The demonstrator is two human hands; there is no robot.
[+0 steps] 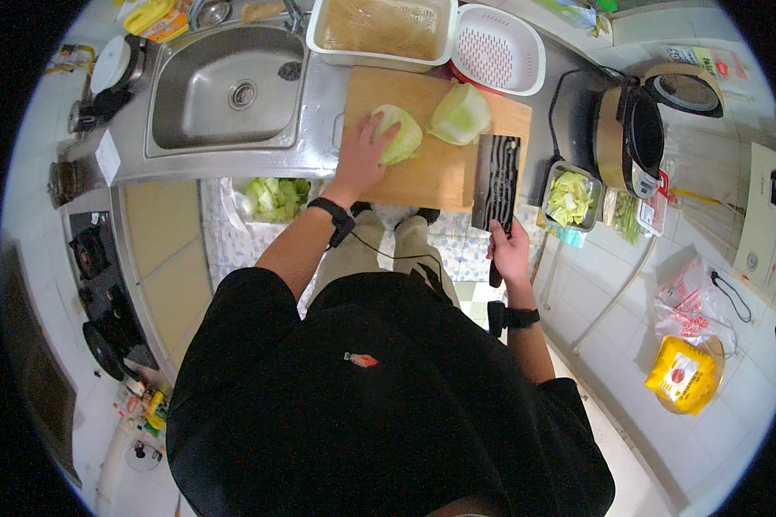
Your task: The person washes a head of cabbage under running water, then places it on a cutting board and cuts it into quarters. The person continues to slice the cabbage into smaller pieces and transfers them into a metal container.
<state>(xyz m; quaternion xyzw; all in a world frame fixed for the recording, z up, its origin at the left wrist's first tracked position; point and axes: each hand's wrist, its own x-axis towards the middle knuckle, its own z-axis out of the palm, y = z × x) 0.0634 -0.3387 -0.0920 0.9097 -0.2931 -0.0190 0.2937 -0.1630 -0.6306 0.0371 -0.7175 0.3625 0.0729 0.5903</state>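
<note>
My left hand (362,152) lies over a piece of pale green cabbage (402,143), its fingers spread across the left side and pressing it to the wooden cutting board (420,187). In my right hand (511,253) is the dark handle of a cleaver (496,181). The broad, dark-patterned blade points away from me over the board's right edge, apart from the cabbage. Farther back on the board, between the held piece and the white colander, sits another large cabbage chunk (459,116).
Behind the board stand a white basin (317,39) of thin noodle-like strands and a white colander (533,48). A steel sink (194,103) is at left. To the right are a metal container of cut leaves (569,197) and an open rice cooker (611,142). Leaves (278,199) fill a bin below.
</note>
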